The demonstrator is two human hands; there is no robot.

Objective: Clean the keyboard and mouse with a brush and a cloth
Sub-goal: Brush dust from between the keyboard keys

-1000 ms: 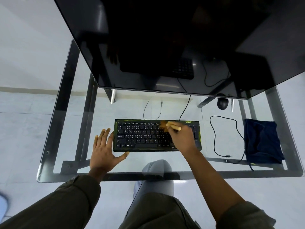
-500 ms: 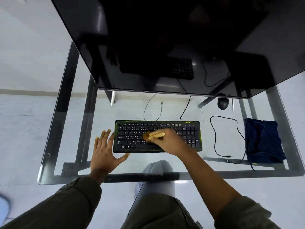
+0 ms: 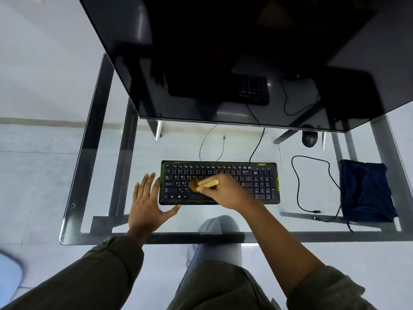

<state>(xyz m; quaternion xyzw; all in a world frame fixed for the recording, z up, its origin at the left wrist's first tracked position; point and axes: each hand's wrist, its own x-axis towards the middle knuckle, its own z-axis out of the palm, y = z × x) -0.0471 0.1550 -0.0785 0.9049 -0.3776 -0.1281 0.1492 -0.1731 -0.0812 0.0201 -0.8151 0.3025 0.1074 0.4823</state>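
Note:
A black keyboard (image 3: 252,180) with green trim lies on the glass table (image 3: 156,238). My right hand (image 3: 228,193) grips a small wooden-handled brush (image 3: 202,184), whose bristles touch the keys in the keyboard's left half. My left hand (image 3: 148,203) lies flat and spread on the glass against the keyboard's left end, thumb at its front corner. A black mouse (image 3: 309,138) sits at the back right, partly under the monitor. A dark blue cloth (image 3: 366,191) lies crumpled at the right.
A large dark monitor (image 3: 245,59) hangs over the back of the table. The mouse cable (image 3: 300,189) loops between the keyboard and the cloth. Two thin cables run behind the keyboard. My knees show through the glass below.
My right hand has swept the brush leftwards across the keys, from the upper middle of the keyboard to its left half. My left hand has stayed in place.

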